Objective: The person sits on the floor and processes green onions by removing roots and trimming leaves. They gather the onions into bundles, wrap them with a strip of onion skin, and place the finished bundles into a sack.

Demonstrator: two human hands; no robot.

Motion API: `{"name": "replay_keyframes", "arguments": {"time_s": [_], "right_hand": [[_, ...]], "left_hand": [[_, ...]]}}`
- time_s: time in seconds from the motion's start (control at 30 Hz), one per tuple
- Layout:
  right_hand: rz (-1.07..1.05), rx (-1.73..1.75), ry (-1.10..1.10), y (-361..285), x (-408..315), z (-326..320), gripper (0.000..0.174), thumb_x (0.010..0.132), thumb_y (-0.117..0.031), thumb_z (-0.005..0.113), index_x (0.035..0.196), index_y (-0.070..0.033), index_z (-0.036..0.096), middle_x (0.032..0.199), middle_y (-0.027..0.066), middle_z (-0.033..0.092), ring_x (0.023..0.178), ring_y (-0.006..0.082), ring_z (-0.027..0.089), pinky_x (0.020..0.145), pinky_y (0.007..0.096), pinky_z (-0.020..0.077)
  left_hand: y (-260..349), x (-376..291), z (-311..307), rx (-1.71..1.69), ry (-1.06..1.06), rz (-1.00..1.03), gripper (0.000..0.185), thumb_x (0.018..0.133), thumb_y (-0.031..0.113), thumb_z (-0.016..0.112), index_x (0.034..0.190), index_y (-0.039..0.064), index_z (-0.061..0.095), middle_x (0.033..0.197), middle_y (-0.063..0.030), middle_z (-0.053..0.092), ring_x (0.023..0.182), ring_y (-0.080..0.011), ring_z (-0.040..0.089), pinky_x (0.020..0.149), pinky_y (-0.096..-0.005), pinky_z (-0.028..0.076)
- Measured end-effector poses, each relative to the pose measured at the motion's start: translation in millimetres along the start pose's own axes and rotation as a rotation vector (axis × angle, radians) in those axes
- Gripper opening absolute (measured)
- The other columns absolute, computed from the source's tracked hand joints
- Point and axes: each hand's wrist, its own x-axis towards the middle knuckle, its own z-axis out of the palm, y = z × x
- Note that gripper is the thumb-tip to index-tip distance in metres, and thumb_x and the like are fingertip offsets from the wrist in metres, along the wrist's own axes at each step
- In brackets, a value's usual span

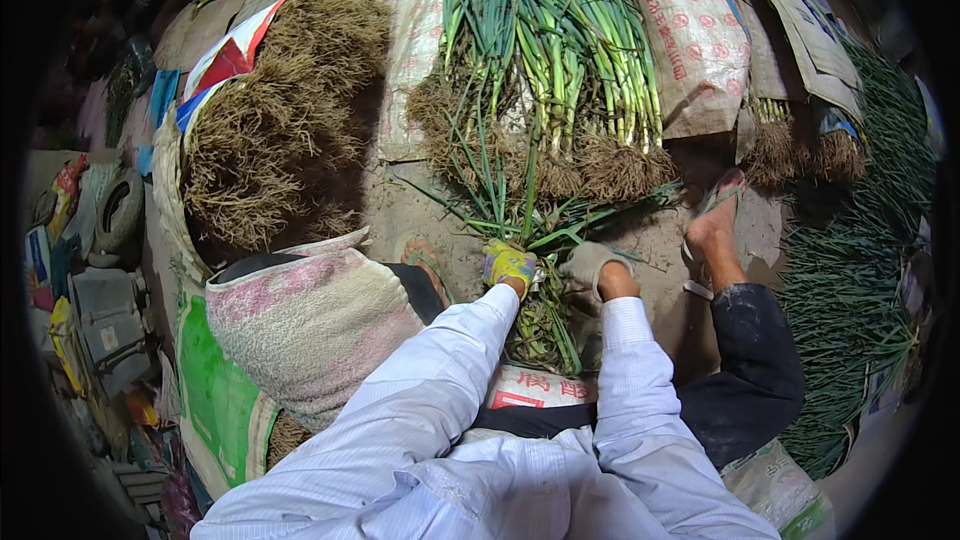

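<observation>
My left hand (510, 264), in a yellow and purple patterned glove, is closed around a green onion (531, 191); its leaves and stem reach away from me over the ground. Close to the right of it, my right hand (592, 268) wears a pale grey glove and is curled at the edge of loose green leaves. What lies inside its fingers is hidden. Between my wrists and below them sits a heap of stripped, wilted leaves (546, 326). Just ahead lies a row of long green onions (559, 82), roots towards me and green tops pointing away.
To the left, a big root-covered pile (292, 112) stands by a pink and white towel (315, 322). Printed woven sacks (686, 37) lie at upper right. More green onions (847, 300) spread along the right. My bare foot (720, 217) rests on the ground in a sandal.
</observation>
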Motion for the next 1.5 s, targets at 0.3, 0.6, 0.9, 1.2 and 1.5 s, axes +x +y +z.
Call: {"name": "replay_keyframes", "arguments": {"time_s": [0.3,0.6,0.9,1.2,1.5], "right_hand": [[-0.642,-0.492,0.129,-192.7,73.8,1.3,0.033,0.087,-0.034,0.057,0.106,-0.011,0.07,0.11,0.0122,0.068,0.105,0.0328,0.063,0.088,0.0467,0.049],[-0.633,-0.631,0.185,-152.7,122.4,8.6,0.051,0.085,-0.056,0.053,0.122,-0.023,0.065,0.134,0.0036,0.056,0.129,0.0298,0.046,0.1,0.0486,0.0402],[-0.251,-0.286,0.371,-63.4,53.3,21.9,0.066,0.087,-0.061,0.05,0.114,-0.003,0.067,0.124,0.0154,0.06,0.119,0.0293,0.053,0.101,0.0387,0.041],[0.2,-0.077,0.434,-6.7,-7.6,83.3,0.065,0.089,-0.064,0.045,0.077,-0.007,0.074,0.077,0.0152,0.07,0.076,0.0304,0.068,0.072,0.0404,0.0502],[-0.389,-0.61,0.464,-25.0,40.3,7.6,0.035,0.09,-0.045,0.052,0.099,-0.017,0.071,0.102,0.0028,0.063,0.102,0.0226,0.06,0.08,0.0387,0.0443]], "left_hand": [[-34.6,-0.8,28.8,0.141,-0.027,-0.048,0.04,0.09,0.033,0.052,0.119,0.006,0.053,0.118,-0.0183,0.058,0.11,-0.0366,0.054,0.095,-0.0419,0.043],[-102.5,9.4,49.6,0.315,0.196,0.162,0.047,0.085,0.028,0.055,0.126,0.005,0.053,0.123,-0.022,0.056,0.115,-0.0387,0.053,0.099,-0.044,0.041],[-32.4,-32.0,-28.8,0.138,-0.038,0.154,0.056,0.073,0.02,0.067,0.124,0.003,0.054,0.12,-0.024,0.056,0.109,-0.0404,0.056,0.091,-0.0458,0.046],[-27.6,-58.2,-17.1,0.514,-0.277,0.537,0.053,0.076,0.024,0.067,0.127,0.013,0.054,0.122,-0.0157,0.054,0.112,-0.0385,0.053,0.093,-0.0463,0.047],[-23.9,-3.8,1.6,-0.041,0.008,0.504,0.036,0.072,0.009,0.066,0.107,0.002,0.065,0.093,-0.0213,0.068,0.085,-0.0409,0.064,0.077,-0.0413,0.052]]}}
